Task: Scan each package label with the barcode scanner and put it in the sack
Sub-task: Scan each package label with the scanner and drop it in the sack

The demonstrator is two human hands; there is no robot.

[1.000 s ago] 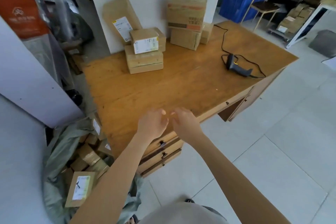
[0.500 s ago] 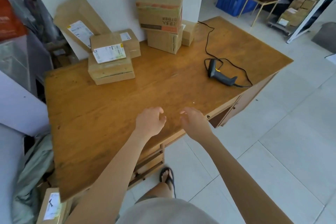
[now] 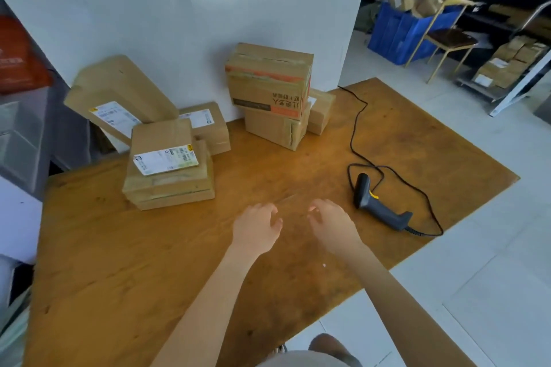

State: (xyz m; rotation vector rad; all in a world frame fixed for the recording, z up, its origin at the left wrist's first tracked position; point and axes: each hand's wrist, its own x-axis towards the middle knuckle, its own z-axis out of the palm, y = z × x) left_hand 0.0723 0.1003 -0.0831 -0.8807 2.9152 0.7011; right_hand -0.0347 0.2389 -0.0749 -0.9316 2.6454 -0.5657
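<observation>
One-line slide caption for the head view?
Empty left hand and right hand over a wooden table, between stacked labelled packages and a corded barcode scanner.

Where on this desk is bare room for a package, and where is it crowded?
Bare: the desk in front of the labelled stack, and the middle between that stack and the barcode scanner. Crowded: boxes along the wall; the cable loops by the scanner.

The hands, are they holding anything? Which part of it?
Nothing. The left hand and right hand hover empty, fingers loosely curled; the barcode scanner lies untouched on the table.
</observation>
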